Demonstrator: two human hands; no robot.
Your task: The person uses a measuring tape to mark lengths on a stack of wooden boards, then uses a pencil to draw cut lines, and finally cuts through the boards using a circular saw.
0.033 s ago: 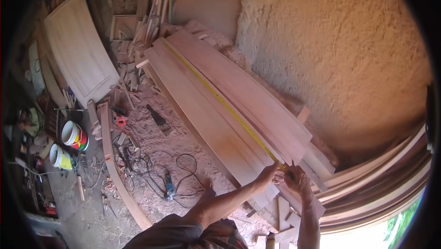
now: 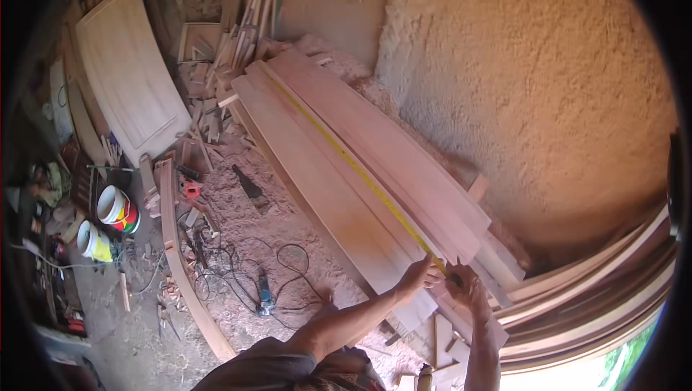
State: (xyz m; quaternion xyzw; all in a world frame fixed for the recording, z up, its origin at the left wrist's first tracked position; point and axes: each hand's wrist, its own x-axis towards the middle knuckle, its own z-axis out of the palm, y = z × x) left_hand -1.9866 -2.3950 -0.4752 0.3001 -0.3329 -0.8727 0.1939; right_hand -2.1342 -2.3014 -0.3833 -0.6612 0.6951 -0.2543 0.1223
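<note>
A rough plaster wall (image 2: 533,103) rises behind a stack of long planks (image 2: 346,175), at least four by count. One pale panel (image 2: 130,81) leans at the far left. One yellow tape measure (image 2: 346,157) runs along the stack. Two paint tubs (image 2: 108,221) stand on the floor. The left hand (image 2: 419,274) pinches the tape; the right hand (image 2: 467,289) curls closed around its near end.

two paint buckets (image 2: 108,221), a hand saw (image 2: 249,183), a blue power tool (image 2: 264,300) with black cords (image 2: 288,258), and a big wooden panel (image 2: 130,74) sit around.
</note>
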